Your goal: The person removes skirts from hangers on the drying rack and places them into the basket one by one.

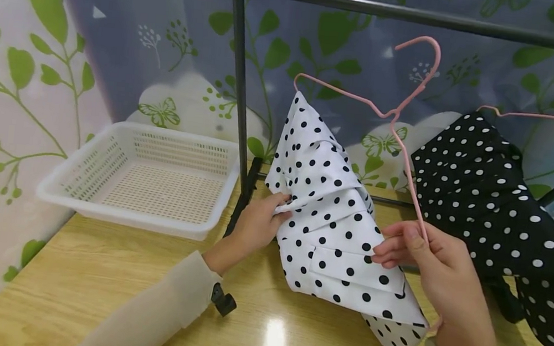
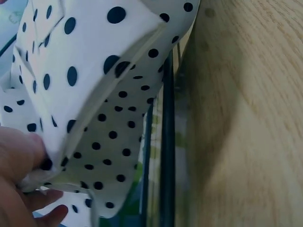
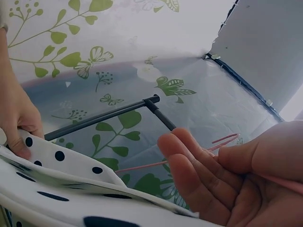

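Note:
A white garment with black dots (image 1: 323, 216) hangs slanted on a pink hanger (image 1: 359, 96), whose hook stands free below the rack's top bar. My left hand (image 1: 258, 221) pinches a fold of the cloth at its left edge; in the left wrist view the thumb and fingers of that left hand (image 2: 21, 165) close on the fabric. My right hand (image 1: 440, 267) holds the hanger's right arm between thumb and index finger, the other fingers loosely bent beside the cloth. The right wrist view shows the same right hand (image 3: 222, 175) with the pink wire under its thumb.
A white plastic basket (image 1: 127, 216) stands on the wooden table (image 1: 147, 272) at the left. A dark metal rack (image 1: 373, 7) rises behind the garment. A black garment with white dots (image 1: 495, 199) hangs on another pink hanger (image 1: 533, 115) at the right.

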### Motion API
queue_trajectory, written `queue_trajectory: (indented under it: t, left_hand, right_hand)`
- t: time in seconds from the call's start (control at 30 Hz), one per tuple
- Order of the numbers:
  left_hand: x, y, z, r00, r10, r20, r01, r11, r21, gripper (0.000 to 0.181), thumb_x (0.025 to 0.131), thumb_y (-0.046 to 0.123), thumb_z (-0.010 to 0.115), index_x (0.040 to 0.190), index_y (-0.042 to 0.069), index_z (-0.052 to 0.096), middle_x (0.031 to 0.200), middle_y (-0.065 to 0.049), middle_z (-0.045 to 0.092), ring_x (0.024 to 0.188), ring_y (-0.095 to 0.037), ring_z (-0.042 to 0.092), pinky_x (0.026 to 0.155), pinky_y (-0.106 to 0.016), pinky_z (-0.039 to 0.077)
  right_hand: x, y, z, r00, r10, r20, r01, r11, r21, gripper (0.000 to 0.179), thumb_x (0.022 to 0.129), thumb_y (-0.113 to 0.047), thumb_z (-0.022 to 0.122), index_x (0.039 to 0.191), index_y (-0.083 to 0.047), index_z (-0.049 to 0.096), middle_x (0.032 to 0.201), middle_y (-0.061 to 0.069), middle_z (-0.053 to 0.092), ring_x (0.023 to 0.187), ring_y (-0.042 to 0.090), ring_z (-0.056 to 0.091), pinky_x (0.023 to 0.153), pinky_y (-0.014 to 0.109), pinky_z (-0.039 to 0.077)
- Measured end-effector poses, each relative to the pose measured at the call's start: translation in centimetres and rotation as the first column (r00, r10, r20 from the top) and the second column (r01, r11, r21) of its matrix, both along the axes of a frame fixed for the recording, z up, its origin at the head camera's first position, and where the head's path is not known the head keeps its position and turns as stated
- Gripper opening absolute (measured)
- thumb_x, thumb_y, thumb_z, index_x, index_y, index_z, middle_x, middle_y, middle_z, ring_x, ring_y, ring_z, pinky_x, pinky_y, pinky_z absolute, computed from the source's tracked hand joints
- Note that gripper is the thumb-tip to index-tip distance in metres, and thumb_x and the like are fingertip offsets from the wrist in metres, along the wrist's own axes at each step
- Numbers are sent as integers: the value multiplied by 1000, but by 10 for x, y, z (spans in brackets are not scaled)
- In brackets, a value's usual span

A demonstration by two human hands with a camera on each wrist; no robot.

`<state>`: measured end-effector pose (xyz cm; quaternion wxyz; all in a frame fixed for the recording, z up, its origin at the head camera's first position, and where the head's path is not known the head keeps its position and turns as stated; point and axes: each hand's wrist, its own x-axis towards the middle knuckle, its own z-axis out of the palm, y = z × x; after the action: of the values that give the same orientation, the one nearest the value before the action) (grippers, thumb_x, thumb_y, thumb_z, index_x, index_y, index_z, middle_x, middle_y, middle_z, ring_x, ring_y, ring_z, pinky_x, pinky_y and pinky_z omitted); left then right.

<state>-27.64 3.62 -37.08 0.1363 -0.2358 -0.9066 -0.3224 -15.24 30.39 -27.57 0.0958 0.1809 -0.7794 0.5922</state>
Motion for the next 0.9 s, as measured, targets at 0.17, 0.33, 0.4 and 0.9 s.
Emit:
queue_trajectory:
  t: [0.17, 0.33, 0.4, 0.9]
  left_hand:
    - [4, 1, 4, 997, -42, -62, 30, 983, -179, 16, 94, 22, 64, 104, 10, 57, 69, -2, 60, 52, -14, 49, 48, -26, 41]
    - [6, -1, 5, 999, -24, -35, 15, 975, -221, 31, 95, 24, 64, 124, 14, 61, 58, -3, 57, 45, -13, 44, 43, -25, 35]
    - [6, -2, 7, 1000, -20, -5, 18, 974, -227, 34, 95, 23, 64, 128, 15, 63, 65, -5, 64, 47, -12, 45, 43, -24, 35]
    - [-3, -12, 19, 999, -33, -39, 22, 969, -245, 15, 90, 16, 69, 104, 13, 73, 96, -5, 73, 81, -22, 69, 62, -34, 53]
  right_hand:
    - [2, 3, -3, 1000, 17, 11, -17, 1000, -7, 31, 105, -9, 37, 105, 14, 58, 84, 9, 71, 73, 19, 70, 65, 29, 57]
    - [3, 3, -4, 1000, 26, -2, -26, 1000, -3, 31, 105, -8, 36, 104, 15, 58, 85, 8, 71, 73, 18, 70, 65, 29, 57]
    - [3, 3, -5, 1000, 31, -6, -31, 999, -9, 31, 105, -8, 36, 104, 15, 58, 84, 9, 71, 73, 18, 70, 65, 29, 57]
    - [3, 4, 2, 999, -5, -37, 9, 994, 108, 29, 105, -7, 37, 104, 11, 60, 84, 7, 73, 73, 16, 71, 67, 27, 57]
